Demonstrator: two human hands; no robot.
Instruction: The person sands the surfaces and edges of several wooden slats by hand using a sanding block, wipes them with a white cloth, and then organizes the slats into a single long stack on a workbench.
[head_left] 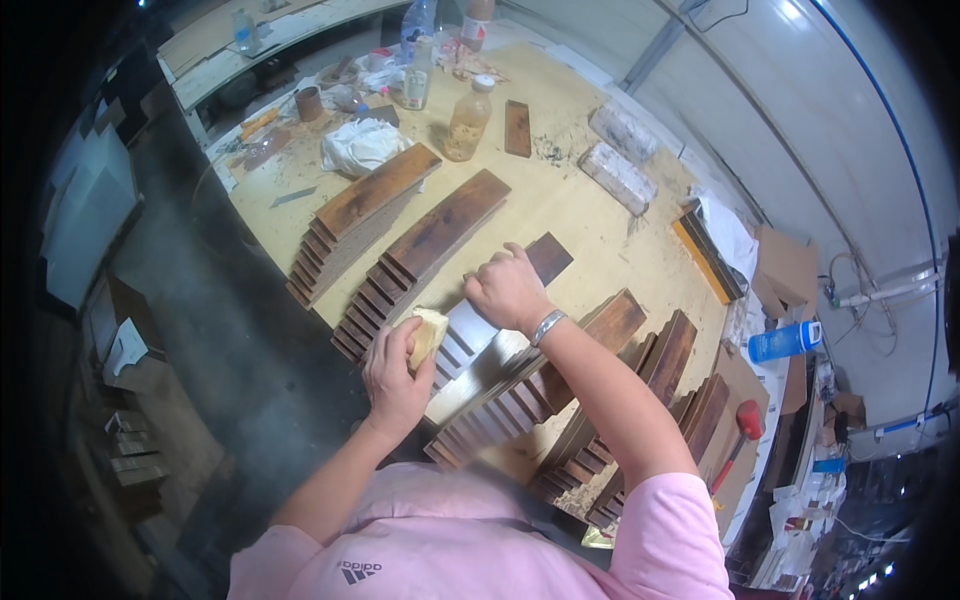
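Observation:
My left hand (pixel 395 375) grips a pale yellow block (pixel 428 338), sponge-like in look, at the near end of a fanned stack of boards. My right hand (pixel 510 290) is closed over the same row, its fingers curled down; anything within them is hidden. Beyond its knuckles a dark brown wooden board (pixel 550 258) sticks out. Strong glare whitens the boards between both hands. To the left lie two stepped stacks of brown boards, one nearer (pixel 445 225) and one farther out (pixel 378 190). Another fanned stack (pixel 510 410) lies under my right forearm.
On the yellowish table (pixel 560 210) stand a capped bottle (pixel 468 122), a white cloth (pixel 365 147) and a loose wooden piece (pixel 517 128). Two wrapped bundles lie farther back, one nearer (pixel 618 178). More board stacks (pixel 668 360), a red-headed mallet (pixel 749 418) and a blue bottle (pixel 783 342) are at right.

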